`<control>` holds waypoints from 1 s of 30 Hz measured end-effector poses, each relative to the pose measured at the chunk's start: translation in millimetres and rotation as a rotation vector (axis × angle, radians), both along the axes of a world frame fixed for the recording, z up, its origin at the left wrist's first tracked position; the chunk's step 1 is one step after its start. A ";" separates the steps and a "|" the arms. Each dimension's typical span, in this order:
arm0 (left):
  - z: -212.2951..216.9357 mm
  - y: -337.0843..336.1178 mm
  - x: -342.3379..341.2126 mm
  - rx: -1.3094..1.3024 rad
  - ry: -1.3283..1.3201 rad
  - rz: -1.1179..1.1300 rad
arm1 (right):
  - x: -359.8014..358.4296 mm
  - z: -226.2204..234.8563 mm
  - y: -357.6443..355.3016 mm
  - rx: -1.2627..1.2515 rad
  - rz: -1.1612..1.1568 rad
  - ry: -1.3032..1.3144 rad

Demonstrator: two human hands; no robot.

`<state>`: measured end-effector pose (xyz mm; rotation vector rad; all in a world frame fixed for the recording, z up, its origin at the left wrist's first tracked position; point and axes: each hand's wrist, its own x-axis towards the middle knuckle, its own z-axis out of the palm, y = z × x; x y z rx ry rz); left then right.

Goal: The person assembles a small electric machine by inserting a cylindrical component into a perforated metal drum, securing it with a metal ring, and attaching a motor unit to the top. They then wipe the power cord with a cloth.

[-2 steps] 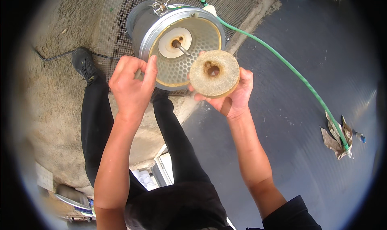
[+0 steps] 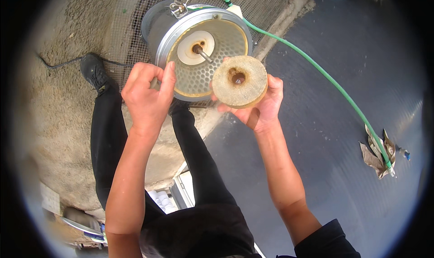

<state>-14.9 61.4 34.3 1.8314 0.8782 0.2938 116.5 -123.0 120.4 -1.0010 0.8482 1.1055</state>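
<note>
R hand gripped tan ring-shaped stone nr metal drum.
Stone was held w/ holed face up, overlapping drum's lower-R edge in view; L hand was nr rim, thumb apart from curled fingers.

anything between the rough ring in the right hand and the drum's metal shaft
Nothing visible stands between the rough ring and the metal shaft; the left hand is off to the left, near the drum's rim.
</note>
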 end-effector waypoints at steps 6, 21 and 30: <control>-2.1 2.1 1.2 -0.020 0.019 0.000 | -0.4 -7.2 4.1 -0.208 0.210 -0.230; 3.2 7.8 3.8 -0.074 0.128 -0.051 | -37.5 -17.5 78.4 -1.149 1.182 -0.844; -1.7 7.6 4.6 0.017 0.095 -0.054 | -34.7 -16.3 93.0 -1.239 1.264 -0.852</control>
